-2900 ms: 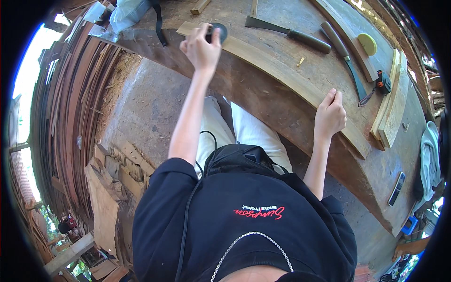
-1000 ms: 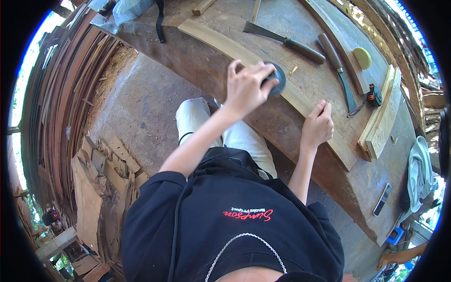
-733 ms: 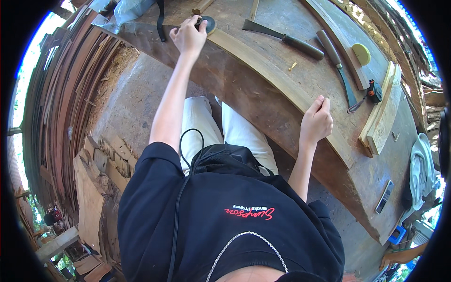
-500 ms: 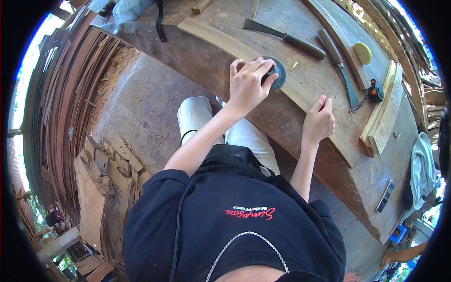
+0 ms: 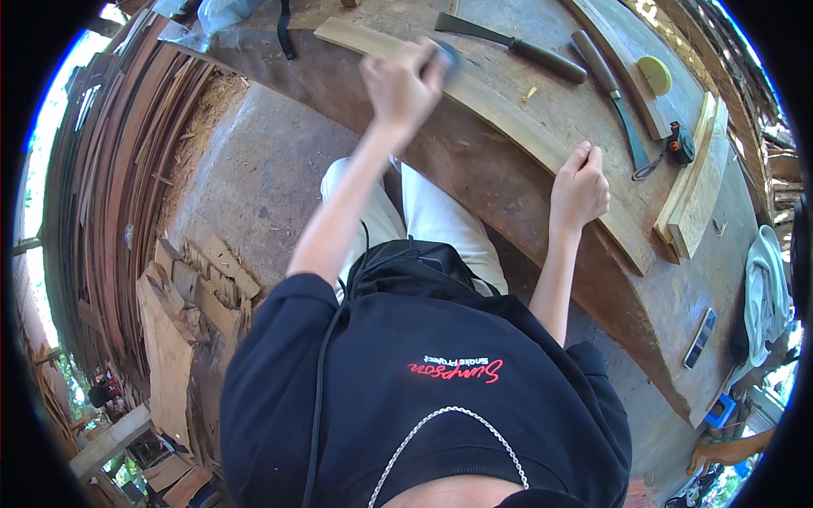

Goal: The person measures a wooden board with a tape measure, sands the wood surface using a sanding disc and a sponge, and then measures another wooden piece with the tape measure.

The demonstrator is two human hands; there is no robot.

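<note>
My left hand (image 5: 403, 91), blurred by motion, grips a dark round hand-sanding pad (image 5: 451, 61). Hand and pad are over the far-left part of a long pale wooden strip (image 5: 511, 127), which lies along the near edge of the workbench. Whether the pad's face touches the wood is hard to make out. Farther right, my right hand (image 5: 581, 190) is closed at the strip, thumb uppermost, with the fingers' undersides hidden.
Beyond the strip lie a wide-bladed chisel (image 5: 542, 76), another chisel (image 5: 622, 127), a yellow disc (image 5: 655, 75) and a tape measure (image 5: 680, 144). Wooden pieces (image 5: 699, 178), a phone (image 5: 700, 338) and a pale cloth (image 5: 766, 292) are to the right. Stacked boards (image 5: 110, 195) stand at left.
My left hand has swept the sanding pad along the strip toward its far-left end. My right hand stays closed at the same part of the strip, while the view has shifted slightly.
</note>
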